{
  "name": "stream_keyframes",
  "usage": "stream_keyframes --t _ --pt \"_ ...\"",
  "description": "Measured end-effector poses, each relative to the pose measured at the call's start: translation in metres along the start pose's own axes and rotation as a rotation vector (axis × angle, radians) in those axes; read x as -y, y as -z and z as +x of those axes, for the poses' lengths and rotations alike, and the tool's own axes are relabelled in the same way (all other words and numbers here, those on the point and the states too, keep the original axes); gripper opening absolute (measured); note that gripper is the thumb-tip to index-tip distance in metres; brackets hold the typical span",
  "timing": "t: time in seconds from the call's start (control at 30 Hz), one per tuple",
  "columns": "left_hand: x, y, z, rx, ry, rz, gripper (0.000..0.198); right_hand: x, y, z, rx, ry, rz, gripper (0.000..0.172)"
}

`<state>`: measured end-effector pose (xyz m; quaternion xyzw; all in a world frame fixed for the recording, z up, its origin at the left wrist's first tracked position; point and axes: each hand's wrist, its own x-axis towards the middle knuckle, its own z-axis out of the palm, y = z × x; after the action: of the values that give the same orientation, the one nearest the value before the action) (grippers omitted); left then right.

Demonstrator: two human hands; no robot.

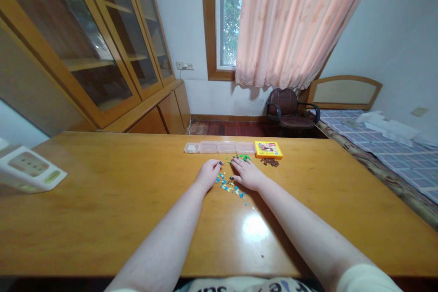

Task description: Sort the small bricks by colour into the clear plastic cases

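Note:
Small building-block pieces lie loose in the middle of the table. My right hand (pixel 249 175) rests over them palm down, its fingers spread. Green pieces (pixel 246 158) sit at its fingertips, and blue and cream pieces (pixel 224 186) are scattered between and below both hands. At the left side of the pile, my left hand (pixel 208 174) has its fingers curled together; whatever is in them is too small or hidden to make out. A heap of brown pieces (pixel 272 162) lies to the right of my right hand.
Behind the hands stands a row of clear plastic compartments (pixel 209 147), beside a yellow box (pixel 268 150). A white plastic device (pixel 30 169) is at the table's left. Past the table (pixel 112 200) are a brown armchair (pixel 289 108), a bed (pixel 393 146) and a glass-door cabinet (pixel 133 32).

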<state>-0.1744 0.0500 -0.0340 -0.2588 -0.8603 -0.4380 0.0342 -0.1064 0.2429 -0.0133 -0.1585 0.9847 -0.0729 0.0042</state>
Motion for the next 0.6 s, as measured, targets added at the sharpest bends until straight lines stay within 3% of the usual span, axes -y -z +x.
stream_keyframes --t 0.1,0.2,0.33,0.6 --pt "0.001 0.0 0.0 -0.017 0.012 -0.003 0.026 0.013 -0.005 0.004 0.086 0.053 0.003 0.072" --pt "0.002 -0.001 -0.001 -0.023 0.018 -0.008 0.026 0.016 -0.007 0.008 0.125 -0.044 -0.019 0.077" --pt "0.001 -0.002 0.0 -0.017 0.007 -0.019 0.026 0.013 -0.006 0.012 0.081 -0.151 -0.026 0.078" --pt "-0.001 -0.001 0.0 -0.004 -0.006 -0.002 0.026 0.014 -0.006 0.035 0.091 -0.017 0.033 0.066"
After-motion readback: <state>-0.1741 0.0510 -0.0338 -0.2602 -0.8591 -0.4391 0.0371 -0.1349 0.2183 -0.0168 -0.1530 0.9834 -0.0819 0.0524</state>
